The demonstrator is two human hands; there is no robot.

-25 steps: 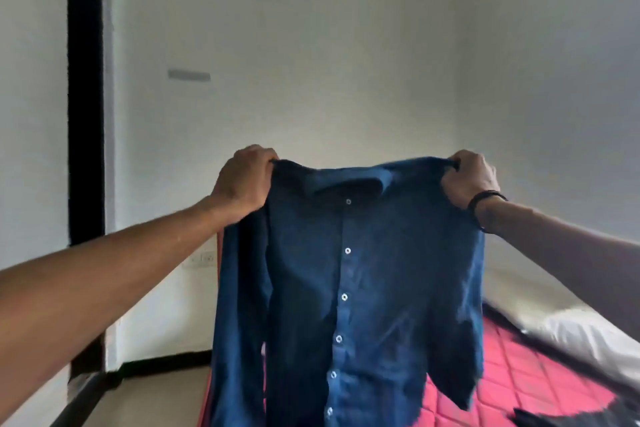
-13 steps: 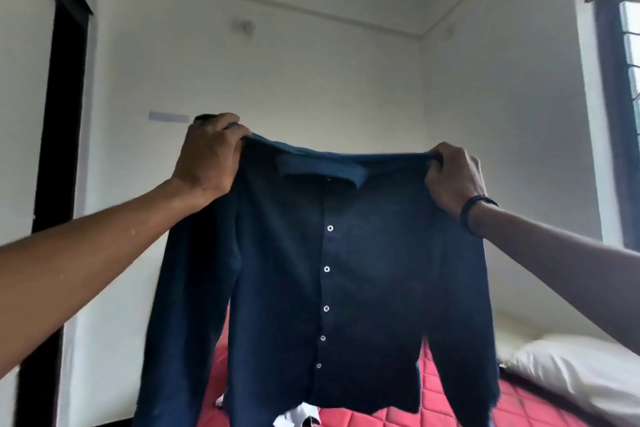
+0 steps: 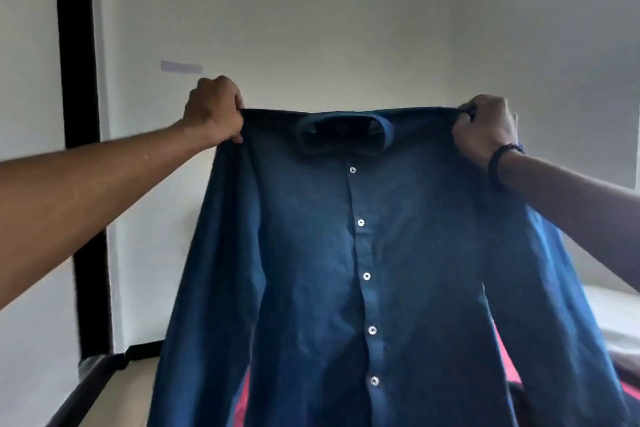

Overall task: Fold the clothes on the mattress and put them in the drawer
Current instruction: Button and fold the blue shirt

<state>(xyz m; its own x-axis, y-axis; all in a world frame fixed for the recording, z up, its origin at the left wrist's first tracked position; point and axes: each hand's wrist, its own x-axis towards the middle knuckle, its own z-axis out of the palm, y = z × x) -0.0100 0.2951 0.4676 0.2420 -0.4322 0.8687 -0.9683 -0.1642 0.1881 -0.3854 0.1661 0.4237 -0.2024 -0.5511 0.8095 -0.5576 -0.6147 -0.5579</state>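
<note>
The left hand [image 3: 214,113] and right hand [image 3: 485,130] each clench 1 shoulder of the blue shirt [image 3: 363,270]; uneven lowering onto the mattress [image 3: 504,357] could crumple its sleeves.

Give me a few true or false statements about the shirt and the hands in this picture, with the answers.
1. The dark blue button-up shirt is held up by both shoulders. True.
2. The left hand hangs free. False: its grip is on the shirt's shoulder.
3. The right hand has a black wristband at its wrist. True.
4. The shirt lies folded flat on the red quilted mattress. False: it hangs unfolded in the air.
5. The shirt's white buttons face the camera. True.
</note>
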